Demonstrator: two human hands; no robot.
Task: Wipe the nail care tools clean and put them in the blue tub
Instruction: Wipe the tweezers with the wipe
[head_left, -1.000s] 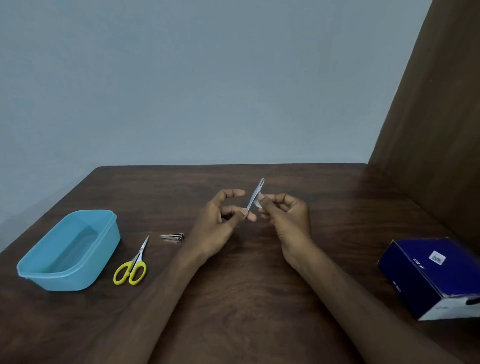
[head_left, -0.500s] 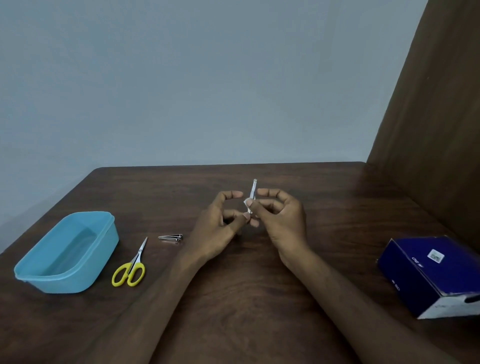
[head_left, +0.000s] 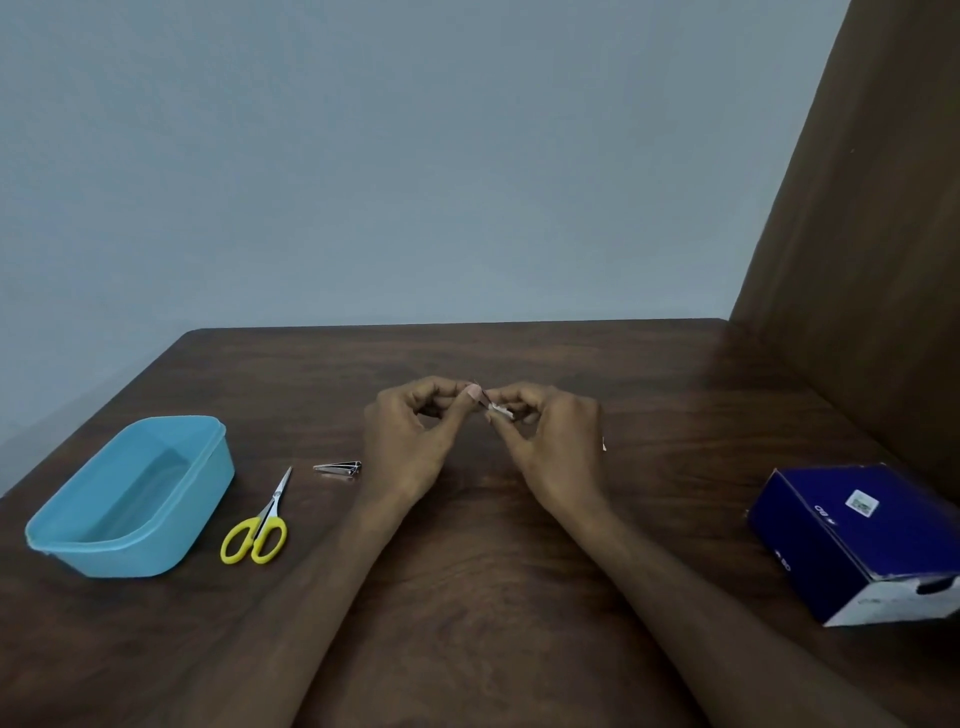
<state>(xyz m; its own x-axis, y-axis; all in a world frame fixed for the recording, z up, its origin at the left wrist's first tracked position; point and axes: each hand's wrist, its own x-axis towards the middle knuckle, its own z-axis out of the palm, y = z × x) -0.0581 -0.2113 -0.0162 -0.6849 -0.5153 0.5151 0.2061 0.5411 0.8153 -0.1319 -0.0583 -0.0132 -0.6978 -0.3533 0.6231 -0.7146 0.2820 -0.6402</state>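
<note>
Over the middle of the dark wooden table (head_left: 467, 597), my left hand (head_left: 410, 447) pinches a thin metal nail tool (head_left: 484, 399), most of it hidden between the fingers. My right hand (head_left: 550, 441) pinches a small white wipe (head_left: 501, 412) against the same tool. The blue tub (head_left: 130, 499) stands at the left and looks empty. Yellow-handled scissors (head_left: 260, 525) lie just right of the tub. A silver nail clipper (head_left: 337, 467) lies beyond the scissors, close to my left wrist.
A dark blue cardboard box (head_left: 857, 535) sits at the right edge of the table. A brown wooden panel (head_left: 857, 260) rises along the right side. A grey wall stands behind the table's far edge.
The metal tool stood up clearly between my fingers a second ago. Now it is lowered and nearly covered as my fingertips and the wipe close together over it.
</note>
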